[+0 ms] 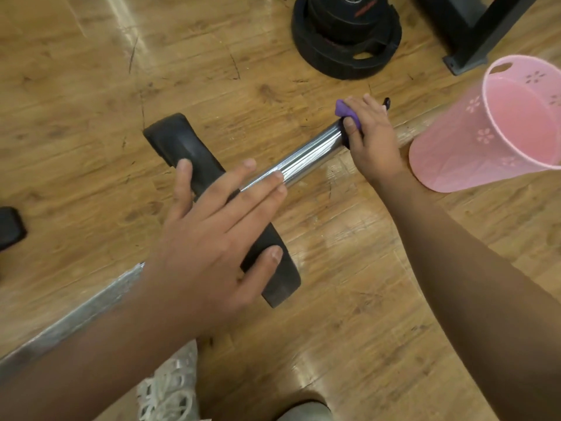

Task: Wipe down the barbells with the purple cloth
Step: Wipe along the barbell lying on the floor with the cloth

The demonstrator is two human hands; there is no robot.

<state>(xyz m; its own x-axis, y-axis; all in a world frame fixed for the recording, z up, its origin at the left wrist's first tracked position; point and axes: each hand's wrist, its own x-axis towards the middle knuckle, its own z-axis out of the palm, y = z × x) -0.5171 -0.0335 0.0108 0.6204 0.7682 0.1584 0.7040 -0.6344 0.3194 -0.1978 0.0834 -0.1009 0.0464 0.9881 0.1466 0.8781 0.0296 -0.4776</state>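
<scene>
Cloth (343, 109): purple, soft and bunched into a small wad. It is pressed against the far end of the barbell's sleeve, and only a corner and a strip show past the fingers.
Right hand (372, 135): curled round the cloth and the sleeve's end, thumb on the near side, fingers over the top. It is a closed grip on the cloth.
Barbell (306, 156): lies on the floor, running diagonally from lower left to upper right. The sleeve is a smooth chrome cylinder, bright with streaked reflections.
Shaft (76, 311): dull grey and rough-looking, it passes under the left forearm toward the lower left edge.
Plate (182, 141): black, matte, rubbery, seen edge-on as a thick slab with rounded ends. It sits on the barbell between shaft and sleeve.
Left hand (212, 238): flat, fingers straight and spread – they rest across the plate's edge and on the near part of the sleeve, holding nothing.
Bin (455, 153): pink, thin translucent plastic, tapered, with flower cut-outs and a slot handle – just beside the right wrist.
Stack (343, 41): round black plates, piled on the floor beyond the barbell.
Frame (476, 41): dark, square-section metal, top right.
Floor (349, 284): wood-grain planks, glossy and scuffed.
Shoe (170, 387): pale, woven mesh, at the bottom edge.
</scene>
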